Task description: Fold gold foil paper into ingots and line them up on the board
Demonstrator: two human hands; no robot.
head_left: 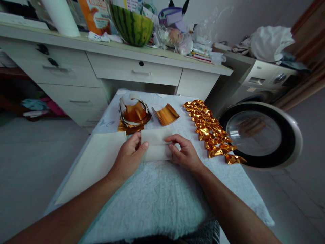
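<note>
Between my hands is a small sheet of pale paper (pixel 156 137) with a crease running across its middle. My left hand (pixel 132 149) grips its left edge, thumb on top. At the right edge, the thumb and bent fingers of my right hand (pixel 183 150) pinch the sheet. Just beyond lie a curled gold foil sheet (pixel 167 114) and a stack of curved gold foil papers (pixel 134 113) with pale edges. Several folded gold foil pieces (pixel 207 127) stand in rows on the right. A larger pale sheet (pixel 93 162) lies by my left forearm.
A cloth-covered table (pixel 162 189) carries the papers. Behind it, a white counter with drawers (pixel 137 67) holds half a watermelon (pixel 132 25), a paper roll (pixel 62 17) and plastic bags. The round washing machine door (pixel 256 134) hangs open at the right.
</note>
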